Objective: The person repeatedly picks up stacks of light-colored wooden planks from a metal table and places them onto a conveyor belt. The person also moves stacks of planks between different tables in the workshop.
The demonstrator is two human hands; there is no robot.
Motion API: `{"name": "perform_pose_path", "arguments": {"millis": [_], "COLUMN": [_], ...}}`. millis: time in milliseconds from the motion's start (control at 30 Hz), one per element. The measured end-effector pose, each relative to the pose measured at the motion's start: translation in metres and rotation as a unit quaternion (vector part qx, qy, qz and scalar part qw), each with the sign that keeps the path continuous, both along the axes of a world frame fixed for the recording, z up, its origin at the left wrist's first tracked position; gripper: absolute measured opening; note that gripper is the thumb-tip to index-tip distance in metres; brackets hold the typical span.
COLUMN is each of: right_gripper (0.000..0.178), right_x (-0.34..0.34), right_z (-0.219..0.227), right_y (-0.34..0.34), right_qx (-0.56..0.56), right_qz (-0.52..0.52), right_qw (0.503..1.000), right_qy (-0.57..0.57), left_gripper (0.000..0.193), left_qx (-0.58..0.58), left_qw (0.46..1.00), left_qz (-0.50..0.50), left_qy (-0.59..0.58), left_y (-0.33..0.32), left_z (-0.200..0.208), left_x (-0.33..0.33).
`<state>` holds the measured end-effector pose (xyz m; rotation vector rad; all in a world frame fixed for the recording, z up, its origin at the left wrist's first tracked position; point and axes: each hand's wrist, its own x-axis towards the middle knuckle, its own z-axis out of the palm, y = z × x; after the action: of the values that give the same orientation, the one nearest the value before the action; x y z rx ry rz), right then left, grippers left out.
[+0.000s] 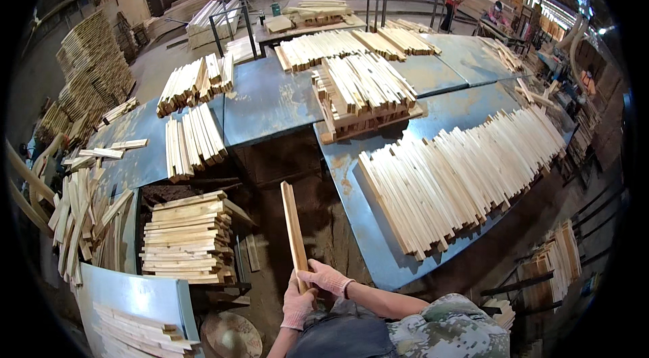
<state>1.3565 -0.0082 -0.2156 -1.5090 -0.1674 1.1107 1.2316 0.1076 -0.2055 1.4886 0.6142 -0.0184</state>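
Observation:
A pale wooden strip (292, 226) slants up and away from me, held near its lower end in both hands. My left hand (297, 305), in a pinkish work glove, is closed around the bottom of the strip. Just above it and to the right, my gloved right hand (328, 278) grips the same strip from the side. To the left lies a stack of short wooden strips (186, 240). On the blue metal table (372, 265) at the right is a long row of strips (460, 179) laid side by side.
More strips are piled on a wooden pallet (375, 127) in the middle and in bundles (195, 141) at the left. Loose offcuts (81, 223) lean at far left. A round stool (232, 336) stands near my left arm. Other people (450, 3) work far back.

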Motion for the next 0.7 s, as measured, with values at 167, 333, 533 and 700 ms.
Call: {"name": "perform_pose_path", "arguments": {"millis": [167, 333, 533, 700], "right_gripper": [0.034, 0.030, 0.039, 0.034], "right_x": [0.044, 0.110, 0.178, 0.267], "right_z": [0.045, 0.063, 0.061, 0.032], "right_y": [0.038, 0.038, 0.011, 0.003], "right_qx": [0.024, 0.166, 0.105, -0.011], "right_qz": [-0.147, -0.252, -0.252, -0.308], "right_qw": [0.988, 0.949, 0.961, 0.949], "right_qy": [-0.039, 0.088, 0.043, -0.072], "left_gripper": [0.071, 0.067, 0.058, 0.060], "left_qx": [0.207, 0.118, -0.065, -0.005], "left_qw": [0.957, 0.946, 0.990, 0.992], "left_qz": [-0.199, -0.234, -0.128, -0.097], "left_qy": [0.026, -0.191, -0.016, 0.084], "left_y": [0.044, 0.099, 0.122, 0.171], "left_z": [0.072, 0.048, 0.027, -0.005], "left_x": [0.087, 0.140, 0.156, 0.170]}}
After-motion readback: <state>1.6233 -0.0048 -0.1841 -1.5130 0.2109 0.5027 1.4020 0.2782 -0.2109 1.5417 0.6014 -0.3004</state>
